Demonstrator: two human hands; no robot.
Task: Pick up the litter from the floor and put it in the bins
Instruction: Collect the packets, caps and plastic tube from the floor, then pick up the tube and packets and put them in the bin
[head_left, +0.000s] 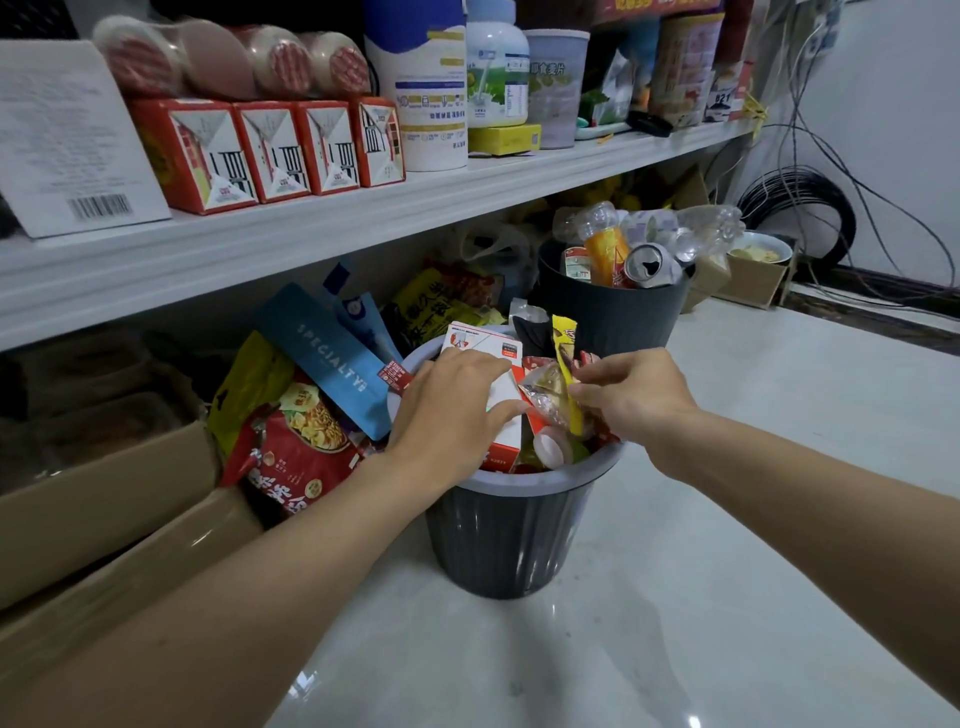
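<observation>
A dark grey ribbed bin stands on the floor in front of me, heaped with packaging. My left hand lies on a white and red carton at the top of the heap, fingers spread and pressing it. My right hand pinches a yellow and silver wrapper at the bin's right side. Behind it, a second dark bin holds crushed plastic bottles and a drinks can.
A white shelf loaded with boxes and jars overhangs the bins. Cardboard boxes with snack bags sit at the left. Coiled cables and a small carton with a bowl lie at the back right. The floor is glossy white tile.
</observation>
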